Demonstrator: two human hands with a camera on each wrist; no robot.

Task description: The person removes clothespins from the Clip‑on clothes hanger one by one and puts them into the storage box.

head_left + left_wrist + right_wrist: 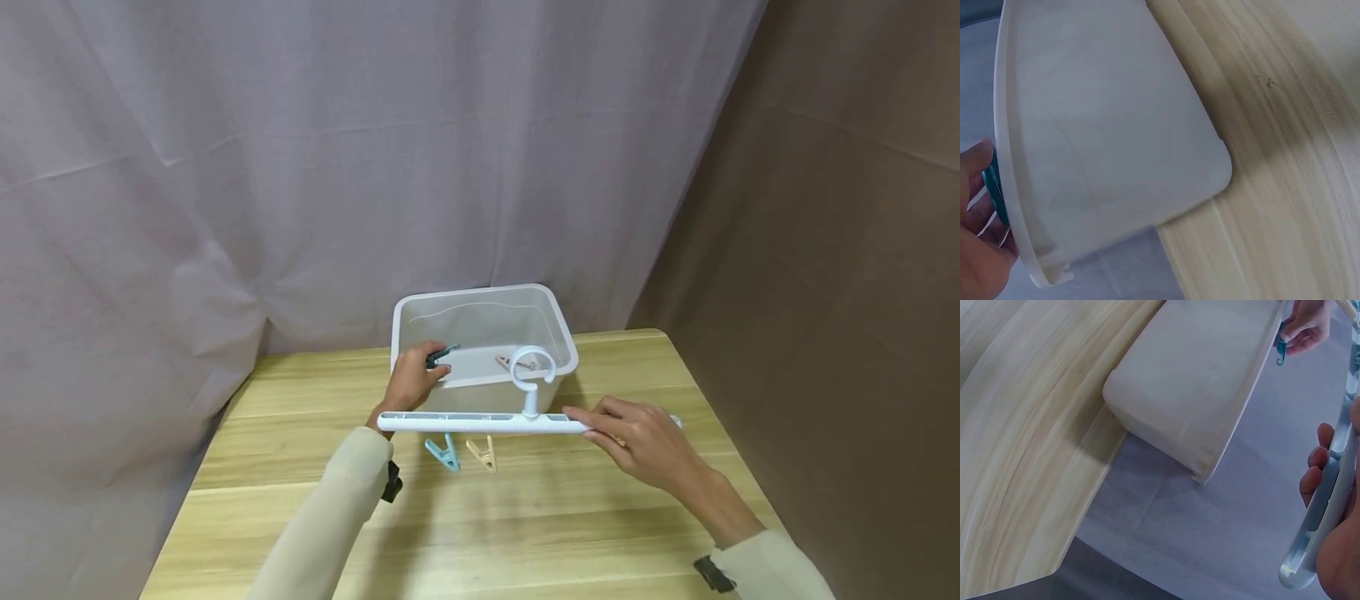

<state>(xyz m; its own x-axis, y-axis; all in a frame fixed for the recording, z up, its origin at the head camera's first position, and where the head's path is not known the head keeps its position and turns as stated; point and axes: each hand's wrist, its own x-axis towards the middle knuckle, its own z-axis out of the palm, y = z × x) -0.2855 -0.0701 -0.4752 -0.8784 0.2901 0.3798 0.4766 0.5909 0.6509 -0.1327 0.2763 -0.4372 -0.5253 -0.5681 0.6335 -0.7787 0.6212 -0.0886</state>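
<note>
My left hand (409,379) pinches a dark green clothes peg (442,356) at the near left of a whitish plastic bin (480,291). In the left wrist view, the peg (995,192) shows between thumb and fingers beside the bin's rim. A pale blue clothes hanger (465,423) lies level in front of the bin, its hook pointing up. My right hand (637,435) grips the hanger's bar right of the hook. The right wrist view has the fingers curled around the bar (1319,519). Part of the bar is hidden behind that hand.
On the wooden table (517,533), a blue peg (444,454) and a cream peg (483,455) lie in front of the bin, below the hanger. At least one pinkish peg (503,362) is inside the bin. Grey curtains (337,167) hang behind the table.
</note>
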